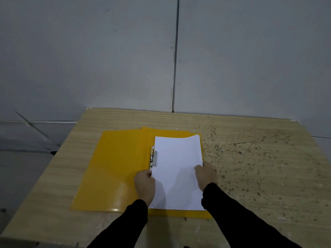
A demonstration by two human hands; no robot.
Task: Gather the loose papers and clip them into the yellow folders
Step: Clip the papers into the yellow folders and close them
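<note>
An open yellow folder [111,167] lies flat on the wooden table [250,158], its left cover spread out. A stack of white papers [177,163] rests on its right half, beside the metal clip [153,156] at the spine. My left hand [145,187] pinches the papers' left edge just below the clip. My right hand [206,174] holds their right edge. A second yellow folder edge [161,130] peeks out behind, under the papers.
The table's right half is scratched and speckled with dark marks. A grey panelled wall [125,59] stands right behind the table's far edge. The table's left edge drops to a grey floor [26,149].
</note>
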